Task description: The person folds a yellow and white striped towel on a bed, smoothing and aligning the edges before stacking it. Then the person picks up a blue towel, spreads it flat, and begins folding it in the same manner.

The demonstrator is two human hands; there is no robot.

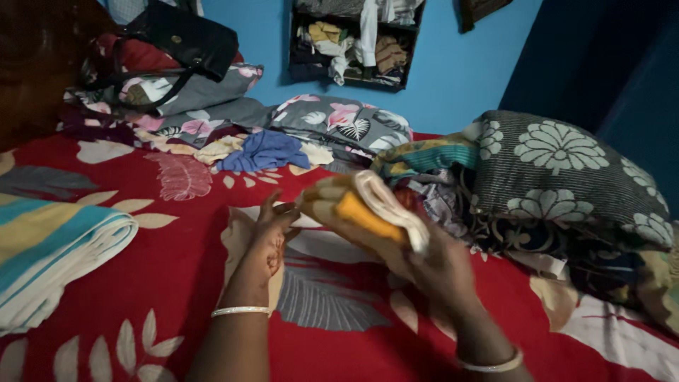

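A: What do the two hands have between them?

B: A folded cloth, yellow and cream with an orange patch, lifted a little above the red leaf-print bedsheet. The right hand is under its near end, fingers curled shut on the fold so the layers don't slip apart. The picture is blurred there, so I can't count the layers.

A: And the left hand?

B: Its fingers are spread and nearly straight, the tips just touching the far left edge of the cloth. It looks to me like a steadying touch rather than a grip: nothing is closed inside that hand. A thin bangle sits on each wrist.

A: What lies around the fingers?

B: Left of the left fingers, well apart, a folded striped towel in teal, yellow and white rests flat on the bed. Beyond the fingertips, toward the blue wall, there is a crumpled blue garment among loose floral bedding. Just right of the right fingers sits a heap of patterned cloths, topped by a dark pillow with pale flower prints. Far back on the left, a black handbag lies on piled fabric.

A: Why held up rather than laid down?

B: My guess: off the bed, both edges stay within reach of both hands.
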